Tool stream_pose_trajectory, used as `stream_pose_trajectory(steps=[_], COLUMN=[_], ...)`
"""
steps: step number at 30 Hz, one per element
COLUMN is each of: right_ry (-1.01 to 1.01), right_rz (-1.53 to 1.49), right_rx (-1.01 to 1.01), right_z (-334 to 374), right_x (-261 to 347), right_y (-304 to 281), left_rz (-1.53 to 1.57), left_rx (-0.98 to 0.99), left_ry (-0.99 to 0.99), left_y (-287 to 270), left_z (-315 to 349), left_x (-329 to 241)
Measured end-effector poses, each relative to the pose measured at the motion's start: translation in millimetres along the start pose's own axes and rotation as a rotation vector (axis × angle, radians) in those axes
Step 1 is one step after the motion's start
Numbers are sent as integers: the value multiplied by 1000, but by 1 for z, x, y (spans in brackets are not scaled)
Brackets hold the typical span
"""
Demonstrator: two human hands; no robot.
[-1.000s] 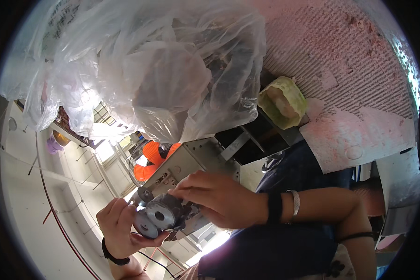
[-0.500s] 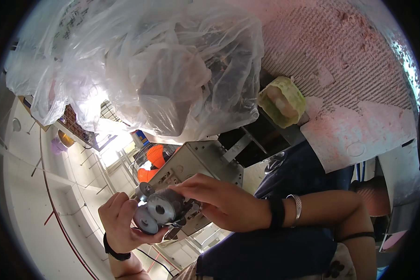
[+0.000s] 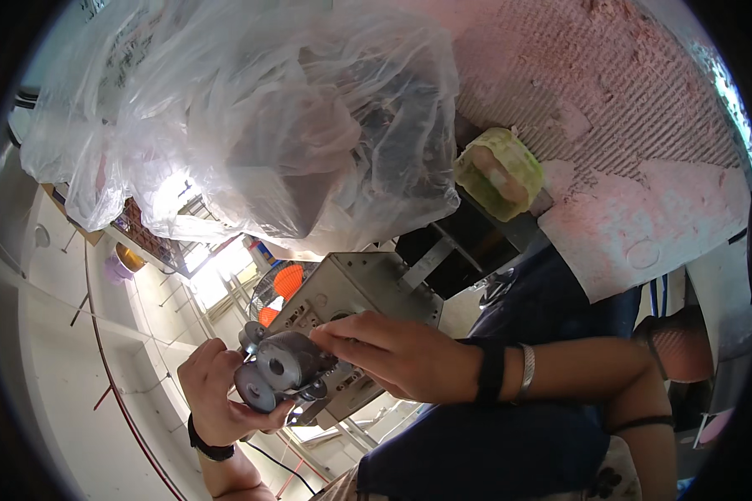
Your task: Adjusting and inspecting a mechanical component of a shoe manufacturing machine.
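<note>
At lower left, your left hand (image 3: 213,394) curls its fingers around metal rollers (image 3: 286,361); your right hand (image 3: 409,357), fingers together, touches them, any pinch unclear.

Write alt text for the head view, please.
The left hand holds a small metal roller; the right hand is at a larger roller, before a grey metal housing. Crumpled clear plastic and a green container appear above.
</note>
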State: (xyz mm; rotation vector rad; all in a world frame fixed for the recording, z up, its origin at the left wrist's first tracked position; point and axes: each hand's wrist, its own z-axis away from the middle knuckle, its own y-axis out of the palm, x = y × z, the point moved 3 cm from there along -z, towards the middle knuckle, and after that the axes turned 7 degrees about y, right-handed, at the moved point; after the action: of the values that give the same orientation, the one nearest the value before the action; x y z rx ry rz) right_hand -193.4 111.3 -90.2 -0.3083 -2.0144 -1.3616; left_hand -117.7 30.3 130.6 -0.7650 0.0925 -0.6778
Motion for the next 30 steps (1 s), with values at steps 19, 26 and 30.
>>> stream_pose_trajectory(steps=[19,26,30], right_ry=[-212,89,489], right_rz=[282,-302,-1494], right_rx=[111,-184,173], right_z=[-31,-47,-46], right_x=[-12,-25,-39], right_y=[-13,-27,-5], left_rz=[34,7,3], left_rx=[-70,-103,-132], left_ry=[-64,-15,47], left_y=[2,5,7], left_z=[3,6,9], left_x=[-2,-2,0])
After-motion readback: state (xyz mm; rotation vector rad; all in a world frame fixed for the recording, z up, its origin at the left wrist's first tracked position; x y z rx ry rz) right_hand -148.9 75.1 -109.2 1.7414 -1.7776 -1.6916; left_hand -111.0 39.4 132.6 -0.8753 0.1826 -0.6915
